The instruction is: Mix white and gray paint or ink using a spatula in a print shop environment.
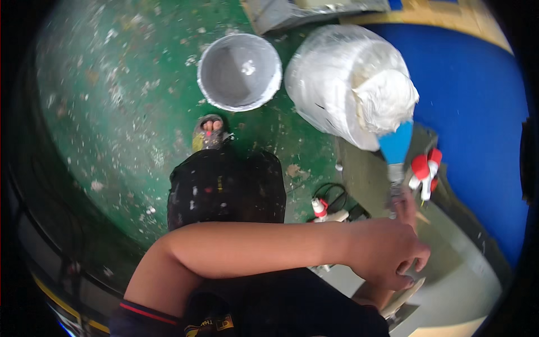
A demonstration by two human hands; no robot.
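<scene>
My right hand [405,206], partly covered by my left arm, is closed round the handle of a putty knife [396,146] with a wide blue blade. The blade's tip touches thick white paste [387,98] at the mouth of a large white tub [320,78] wrapped in clear plastic. My left arm crosses over my right one. Its hand [390,253] has curled fingers at a flat tool with a pale, wood-like edge [405,296]; the rest of that tool is mostly hidden.
A grey-coated round bucket [238,73] stands on the paint-spattered green floor [129,101]. Red-capped white bottles [426,171] lie beside a blue surface [466,106]. Another red-and-white item [320,208] sits by a dark cable. A grey panel [460,253] is at the lower right.
</scene>
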